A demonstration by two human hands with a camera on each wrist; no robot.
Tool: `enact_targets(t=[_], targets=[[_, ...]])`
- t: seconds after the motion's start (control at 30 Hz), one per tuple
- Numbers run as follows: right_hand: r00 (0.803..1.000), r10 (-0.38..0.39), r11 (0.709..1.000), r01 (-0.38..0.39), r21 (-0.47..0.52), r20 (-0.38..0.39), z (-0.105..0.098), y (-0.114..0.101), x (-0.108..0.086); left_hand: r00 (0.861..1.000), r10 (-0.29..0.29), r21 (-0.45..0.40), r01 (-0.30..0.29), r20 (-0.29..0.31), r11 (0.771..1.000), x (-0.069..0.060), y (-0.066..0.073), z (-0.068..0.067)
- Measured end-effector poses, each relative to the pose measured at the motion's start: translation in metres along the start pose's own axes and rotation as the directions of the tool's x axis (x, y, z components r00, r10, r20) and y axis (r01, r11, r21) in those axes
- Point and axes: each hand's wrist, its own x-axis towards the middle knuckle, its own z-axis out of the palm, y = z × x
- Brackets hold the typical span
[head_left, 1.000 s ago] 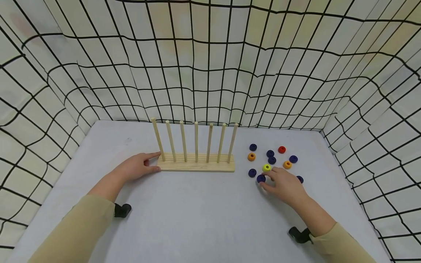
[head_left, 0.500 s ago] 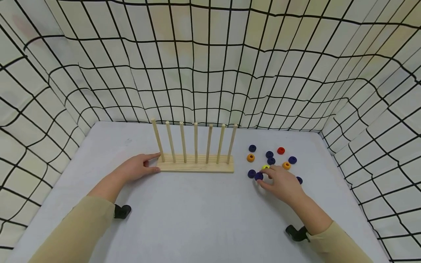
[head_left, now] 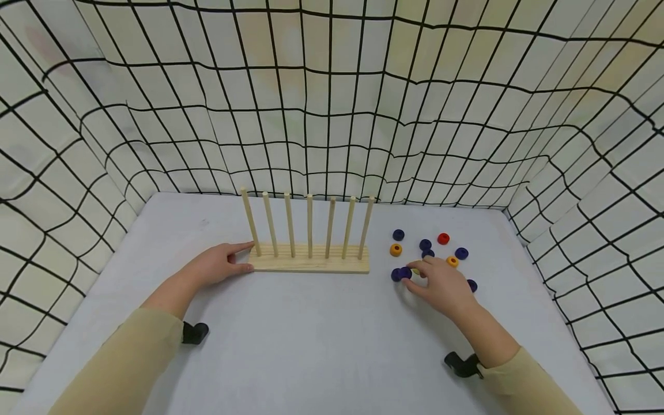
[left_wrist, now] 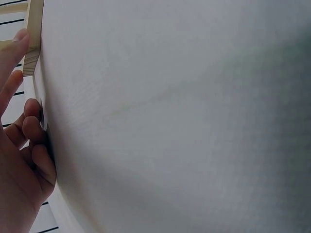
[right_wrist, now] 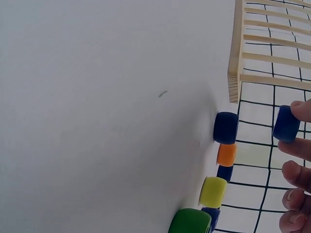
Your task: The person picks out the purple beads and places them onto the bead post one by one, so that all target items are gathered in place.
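Note:
A wooden stand (head_left: pixel 311 264) with a row of several upright bare pegs sits on the white table. My left hand (head_left: pixel 212 266) holds its left end between thumb and index finger, the other fingers curled loosely. Right of the stand, my right hand (head_left: pixel 444 286) pinches a dark blue bead (right_wrist: pixel 286 124) between thumb and index finger, lifted off the table in the right wrist view. Below it lies another blue bead (right_wrist: pixel 226 128). Beside them are a yellow bead (right_wrist: pixel 213 192), partly covered by my hand in the head view, and a green bead (right_wrist: pixel 190 222), hidden there.
More beads lie spread about the right hand: a red one (head_left: pixel 443 238), orange ones (head_left: pixel 396 250) and several blue ones (head_left: pixel 398 234). Black netting (head_left: pixel 311 109) over pale walls surrounds the table at the back and sides.
My right hand has picked the blue bead up from the table and moved slightly left with it, over the neighbouring blue bead. The left hand stays at the stand's end.

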Motion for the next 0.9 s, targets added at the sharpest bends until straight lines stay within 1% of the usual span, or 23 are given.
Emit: enact_targets(t=[0.2,0.43,0.67,0.9], targets=[[1.000,0.015,1.000,-0.015,0.023,-0.019,-0.002,-0.004,0.003,1.000,-0.006,-0.002,0.006,-0.002,1.000,0.001,-0.001,0.001],[0.999,0.016,0.999,-0.015,0.032,-0.045,-0.005,-0.007,0.006,1.000,-0.011,-0.006,0.011,-0.006,1.000,0.000,-0.002,0.002],[0.995,0.031,0.999,-0.028,0.040,-0.091,-0.007,-0.012,0.009,1.000,-0.014,-0.007,0.014,-0.008,1.000,0.000,-0.003,0.002],[0.990,0.045,0.997,-0.036,0.068,-0.133,-0.014,-0.018,0.013,1.000,-0.003,-0.004,0.003,-0.010,1.000,0.000,-0.001,0.001]])
